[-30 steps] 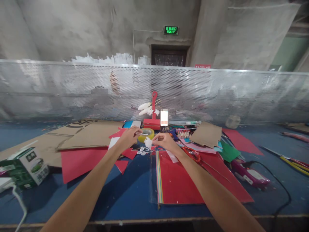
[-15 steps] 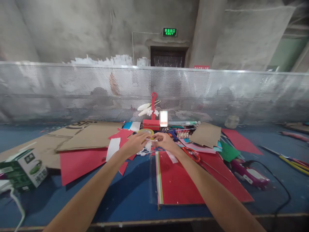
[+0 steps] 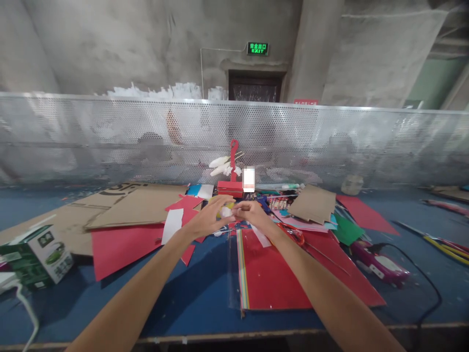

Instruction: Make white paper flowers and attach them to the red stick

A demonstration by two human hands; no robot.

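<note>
Both my hands meet over the middle of the blue table. A small white piece [image 3: 226, 212], too blurred to name, lies between them. My right hand [image 3: 253, 213] is closed in a pinch, its fingertips at the right end of that piece. Around its other side is my left hand [image 3: 209, 217], fingers stretched forward over it and thumb apart below. A yellow tape roll [image 3: 223, 206] shows partly behind the left fingers. Beyond the hands stands a red box-like form [image 3: 229, 188] with a looped upright red strip [image 3: 233, 159] and white petal-like pieces [image 3: 219, 162].
Cardboard sheets [image 3: 135, 208] and red paper [image 3: 126, 249] lie left, beside a green box [image 3: 38, 256]. On the right are a red sheet stack [image 3: 273, 276], red-handled scissors [image 3: 293, 233], a purple corded device [image 3: 383, 264] and yellow-handled pliers-like tools [image 3: 445, 248]. A perforated metal panel [image 3: 120, 132] closes the back.
My left hand has opened, its fingers lifting and stretching forward and its thumb dropping away. More of the white piece shows between the hands. My right hand stays nearly in place.
</note>
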